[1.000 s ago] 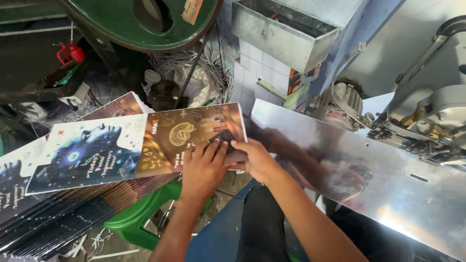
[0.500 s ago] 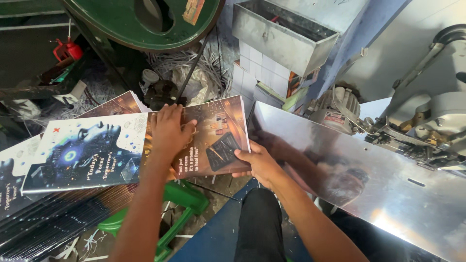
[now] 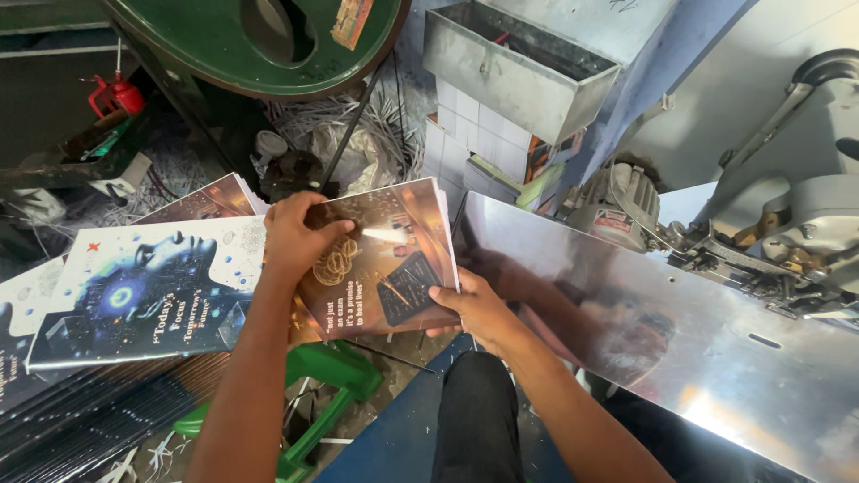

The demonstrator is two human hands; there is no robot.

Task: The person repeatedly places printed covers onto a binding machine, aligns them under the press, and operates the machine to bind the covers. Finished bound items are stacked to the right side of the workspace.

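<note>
Head view: left hand [image 3: 300, 234] and right hand [image 3: 474, 304] had fingers curled around brown booklet stack [image 3: 394, 259] held beside steel machine table [image 3: 716, 358]; loose grip risked copies fanning, slipping floorward.

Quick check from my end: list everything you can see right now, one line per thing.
Brown printed stack: one, brown and gold, centre, held in both hands.
White and blue printed stack: one, left, lying flat.
Shiny metal plate: one, silver, right.
Metal tray: one, grey, top centre.
Round machine part: one, green, top.
Motor: one, grey, behind the plate.
Green stool: one, below the stacks.
Left hand: on top of the brown stack.
Right hand: gripping its lower right edge.
</note>
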